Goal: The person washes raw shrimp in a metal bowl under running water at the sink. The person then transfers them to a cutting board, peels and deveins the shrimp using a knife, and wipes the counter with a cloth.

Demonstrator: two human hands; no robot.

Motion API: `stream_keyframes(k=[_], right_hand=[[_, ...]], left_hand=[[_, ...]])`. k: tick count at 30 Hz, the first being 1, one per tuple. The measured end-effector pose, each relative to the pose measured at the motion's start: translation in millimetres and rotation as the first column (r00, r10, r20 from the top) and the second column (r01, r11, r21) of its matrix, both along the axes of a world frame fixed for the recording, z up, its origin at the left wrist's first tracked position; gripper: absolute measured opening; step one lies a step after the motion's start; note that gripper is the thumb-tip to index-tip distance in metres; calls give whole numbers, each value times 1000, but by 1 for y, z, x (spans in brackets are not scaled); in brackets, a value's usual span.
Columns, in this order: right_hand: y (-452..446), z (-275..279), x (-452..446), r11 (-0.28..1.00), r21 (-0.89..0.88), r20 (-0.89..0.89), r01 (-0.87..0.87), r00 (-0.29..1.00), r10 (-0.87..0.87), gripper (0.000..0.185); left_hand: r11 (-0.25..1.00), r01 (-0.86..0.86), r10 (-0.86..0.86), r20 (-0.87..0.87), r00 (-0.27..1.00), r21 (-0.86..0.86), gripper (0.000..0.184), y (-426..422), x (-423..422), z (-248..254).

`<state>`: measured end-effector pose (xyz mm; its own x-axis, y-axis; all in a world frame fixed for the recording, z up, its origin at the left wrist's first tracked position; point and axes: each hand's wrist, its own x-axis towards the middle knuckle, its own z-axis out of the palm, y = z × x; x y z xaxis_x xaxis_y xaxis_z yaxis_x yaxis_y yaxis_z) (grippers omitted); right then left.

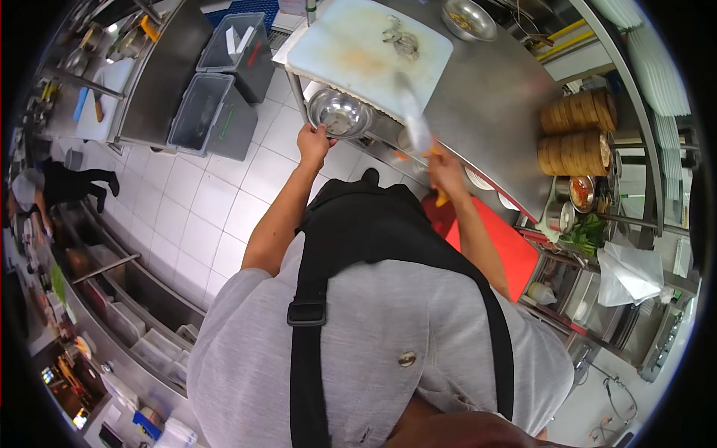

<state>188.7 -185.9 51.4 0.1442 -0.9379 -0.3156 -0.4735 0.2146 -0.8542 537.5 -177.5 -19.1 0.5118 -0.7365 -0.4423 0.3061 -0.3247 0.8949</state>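
Note:
My left hand [315, 145] is closed on the near rim of a shiny metal bowl [357, 124], which it holds just off the front edge of a white cutting board [343, 56]. A little greyish food shows in the bowl's bottom. In my right hand [447, 172] is a knife [415, 123] with a yellow handle; its broad blade is smeared by motion and points toward the board. Grey, shrimp-like pieces [404, 45] lie in a small pile at the board's far side, beyond the blade tip.
On the steel counter [497, 112] stand another metal bowl [469, 19] and stacked bamboo steamers [575, 153]. A red board [497, 246] is at my right side. Grey bins [200, 116] stand on the tiled floor to the left. Another person [63, 187] is at the far left.

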Motion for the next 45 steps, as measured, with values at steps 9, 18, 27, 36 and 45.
stream_keyframes(k=[9,18,27,36,45], right_hand=[[-11,33,13,995,58,106,83,990,-89,52],[7,40,84,965,93,123,-246,964,234,53],[3,19,-14,962,117,254,245,929,-268,55],[-13,27,68,998,41,80,45,996,-48,58],[-4,32,46,990,75,232,-117,968,97,54]], left_hand=[[1000,-6,6,-2,1000,5,29,4,-1,-3],[1000,-6,6,33,999,22,29,8,-1,8],[1000,-4,4,29,1000,17,29,11,-1,0],[999,-31,31,-3,1000,-21,29,10,-1,3],[1000,-12,12,15,1000,-17,28,8,5,0]])
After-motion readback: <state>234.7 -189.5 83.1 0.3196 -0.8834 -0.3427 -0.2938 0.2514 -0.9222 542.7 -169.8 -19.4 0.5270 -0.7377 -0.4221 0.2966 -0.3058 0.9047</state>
